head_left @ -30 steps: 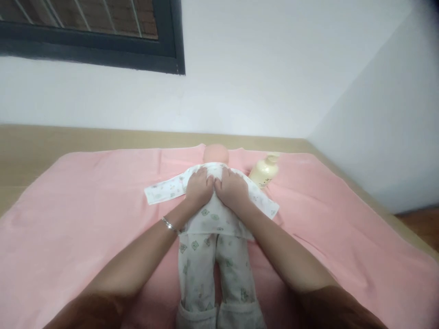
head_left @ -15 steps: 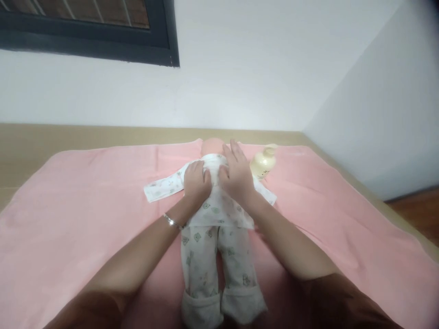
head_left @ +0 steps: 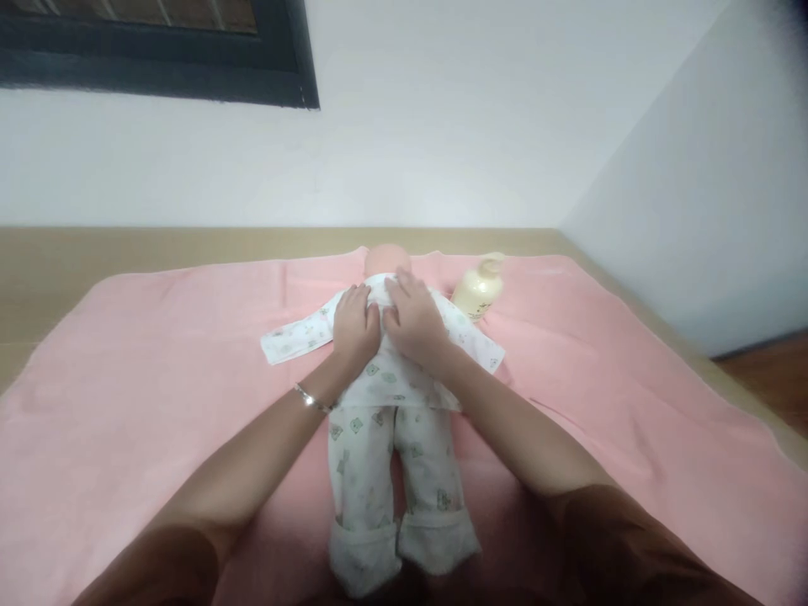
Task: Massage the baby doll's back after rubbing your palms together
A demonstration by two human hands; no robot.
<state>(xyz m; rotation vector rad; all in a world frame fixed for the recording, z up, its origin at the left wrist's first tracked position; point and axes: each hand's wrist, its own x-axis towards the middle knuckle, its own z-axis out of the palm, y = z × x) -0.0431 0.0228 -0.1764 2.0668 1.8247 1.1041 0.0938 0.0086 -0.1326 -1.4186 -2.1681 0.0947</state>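
Observation:
A baby doll lies on a pink blanket (head_left: 189, 379), its bald head (head_left: 387, 259) at the far end. It wears a white patterned top (head_left: 397, 383) with both sleeves spread outward, and matching trousers (head_left: 363, 459) with turned-up cuffs. My left hand (head_left: 355, 324) rests on the left side of the top's upper part, fingers stretched forward. On the right side of the same part lies my right hand (head_left: 417, 320), flat with fingers extended near the doll's neck. Neither hand grips anything. The hands cover much of the doll's upper torso.
A pale yellow pump bottle (head_left: 478, 290) stands on the blanket just beyond the doll's right-hand sleeve. The beige surface (head_left: 157, 248) under the blanket meets a white wall (head_left: 442, 126). A dark window frame (head_left: 284, 76) is at upper left.
My right hand has moved left and inward from near the doll's right shoulder onto the top, closer to my left hand. My left hand stays in nearly the same place. The view has shifted slightly.

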